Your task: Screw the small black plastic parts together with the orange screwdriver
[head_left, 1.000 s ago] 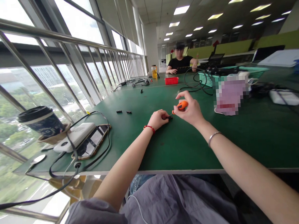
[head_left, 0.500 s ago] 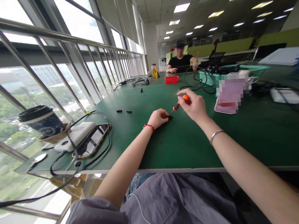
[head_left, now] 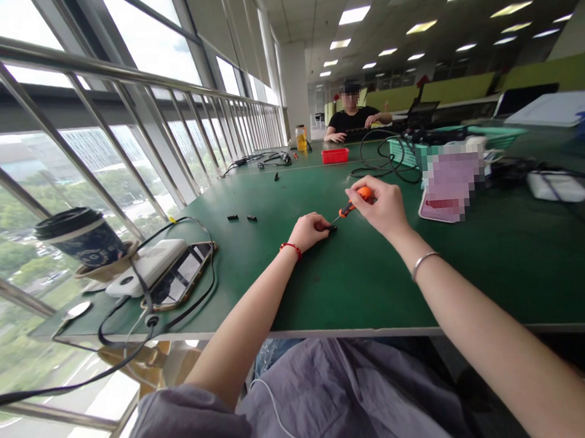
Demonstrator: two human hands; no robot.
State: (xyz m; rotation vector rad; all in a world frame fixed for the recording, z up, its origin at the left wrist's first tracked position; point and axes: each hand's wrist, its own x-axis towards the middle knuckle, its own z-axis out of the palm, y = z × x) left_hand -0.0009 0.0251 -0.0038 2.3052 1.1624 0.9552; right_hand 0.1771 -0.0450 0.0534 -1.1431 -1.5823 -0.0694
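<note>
My left hand (head_left: 309,232) is closed on a small black part (head_left: 332,228) and keeps it against the green tabletop (head_left: 298,298). In my right hand (head_left: 382,205) is an orange and black screwdriver (head_left: 346,211), gripped by its handle and tilted. Its thin metal shaft points down and left, with the tip at the black part; the exact contact is too small to see. Two more small black pieces, one (head_left: 233,217) and another (head_left: 252,218), lie on the table to the left of my hands.
At left stand a paper coffee cup (head_left: 81,239), a white power bank (head_left: 146,268) and a phone (head_left: 179,277) among cables. Further off are a red tray (head_left: 335,156), a jar (head_left: 301,138) and a green basket (head_left: 504,136). A pink phone (head_left: 450,184) leans at right. Another person (head_left: 353,118) sits opposite.
My right hand's fingers have closed in around the screwdriver handle, where the index finger was lifted before. My left hand and the black part stay put. The person opposite has lowered one hand.
</note>
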